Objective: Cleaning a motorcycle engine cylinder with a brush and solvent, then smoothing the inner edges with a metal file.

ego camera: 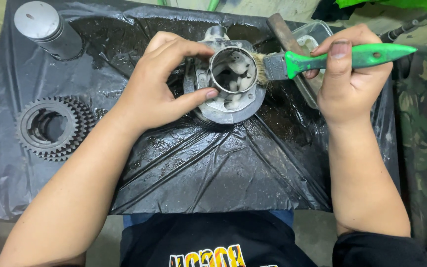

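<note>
**A:** Metal, grey and wet: that is the housing (231, 86) at the middle of the head view, a round part with an open bore, sitting on black plastic sheet (213, 163) spread over the worktop.

**B:** Who holds it?

**A:** The left hand (161, 81). Its fingers (196, 49) curl over the rim from the far side and the thumb presses the near edge, so the bore is pinched and kept steady. The right hand (352, 74) is closed around a green-handled brush (322, 59), thumb on top, with the bristles touching the right rim of the bore.

**B:** So which step is this?

**A:** Brushing the housing clean, I would judge; pale suds or residue lie inside the bore, and the sheet around it shines wet.

**B:** And the next stroke?

**A:** It seems to call for working the bristles round the inner wall while the left hand turns or steadies the part, so it does not slide on the slick plastic.

**B:** Anything else nearby?

**A:** A gear (53, 128) lies well apart at the left, a grey cylinder (48, 29) stands at the far left corner, and a clear tub (312, 44) sits behind the brush.
</note>
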